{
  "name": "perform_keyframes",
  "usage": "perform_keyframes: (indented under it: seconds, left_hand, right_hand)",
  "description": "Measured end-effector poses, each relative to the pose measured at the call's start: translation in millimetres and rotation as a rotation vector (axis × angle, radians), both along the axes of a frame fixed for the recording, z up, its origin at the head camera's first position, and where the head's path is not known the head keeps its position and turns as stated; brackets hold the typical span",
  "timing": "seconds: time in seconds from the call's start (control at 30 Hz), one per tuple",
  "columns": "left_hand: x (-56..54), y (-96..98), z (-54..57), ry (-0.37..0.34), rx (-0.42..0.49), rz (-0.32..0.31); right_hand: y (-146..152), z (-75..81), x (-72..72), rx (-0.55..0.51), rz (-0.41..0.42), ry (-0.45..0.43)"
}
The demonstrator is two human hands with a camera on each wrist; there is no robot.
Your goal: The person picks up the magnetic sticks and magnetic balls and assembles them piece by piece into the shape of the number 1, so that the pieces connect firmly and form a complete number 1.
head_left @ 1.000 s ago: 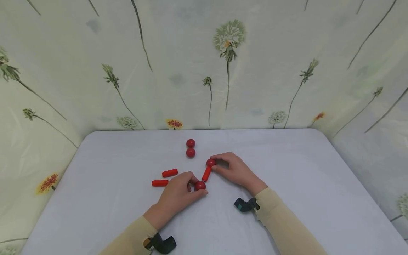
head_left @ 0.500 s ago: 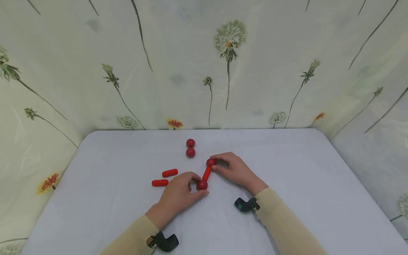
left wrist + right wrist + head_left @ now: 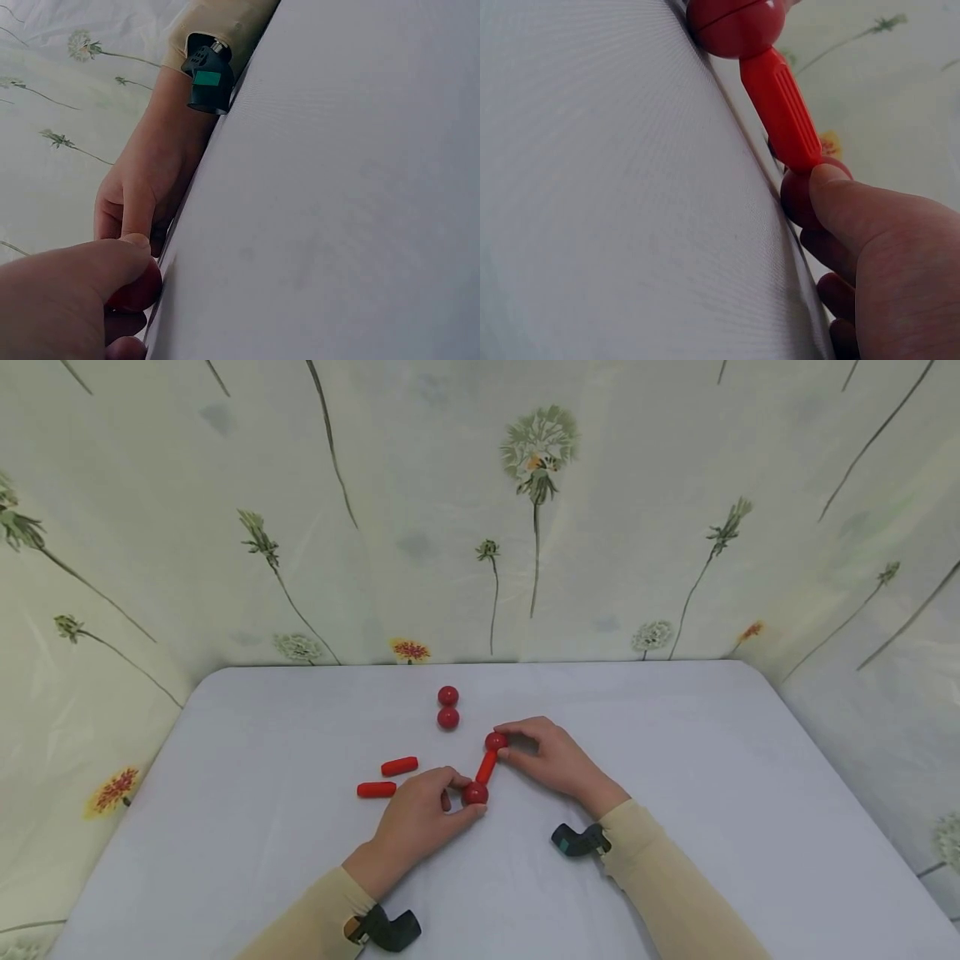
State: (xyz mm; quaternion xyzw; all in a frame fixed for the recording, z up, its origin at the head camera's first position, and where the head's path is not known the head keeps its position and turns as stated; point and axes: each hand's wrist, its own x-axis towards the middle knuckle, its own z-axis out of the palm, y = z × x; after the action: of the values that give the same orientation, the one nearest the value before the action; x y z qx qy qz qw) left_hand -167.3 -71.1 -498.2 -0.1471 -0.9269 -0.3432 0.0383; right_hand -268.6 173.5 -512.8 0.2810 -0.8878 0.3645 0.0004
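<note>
A short red rod (image 3: 486,767) lies on the white table (image 3: 712,760) with a red ball at each end. My left hand (image 3: 463,797) pinches the near ball (image 3: 475,793) against the rod's lower end. My right hand (image 3: 504,743) pinches the far ball (image 3: 495,741) at the upper end. In the right wrist view the ribbed rod (image 3: 780,109) runs from one ball (image 3: 735,26) to the ball (image 3: 802,199) under my right thumb. In the left wrist view my left thumb covers most of its ball (image 3: 139,289), and my right hand (image 3: 150,187) is beyond it.
Two loose red balls (image 3: 447,695) (image 3: 447,717) sit touching, just behind the hands. Two spare red rods (image 3: 399,766) (image 3: 377,790) lie to the left of my left hand. A flower-printed cloth (image 3: 525,527) walls in the table on three sides.
My left hand has nudged its ball slightly up and right, so it now meets the rod's lower end. The right hand has stayed still.
</note>
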Motion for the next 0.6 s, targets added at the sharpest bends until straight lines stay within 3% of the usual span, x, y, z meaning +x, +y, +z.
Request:
perform_keyframes:
  seconds: [0.33,0.6]
  left_hand:
    - [-2.1,-1.3,-7.0,0.045,0.011,-0.020]
    - [-2.9,-2.2,-8.0,0.035,0.002,-0.015]
  right_hand:
    - [-0.7,-0.1,2.4,0.023,-0.030,-0.022]
    - [-1.5,1.2,2.8,0.019,-0.039,-0.037]
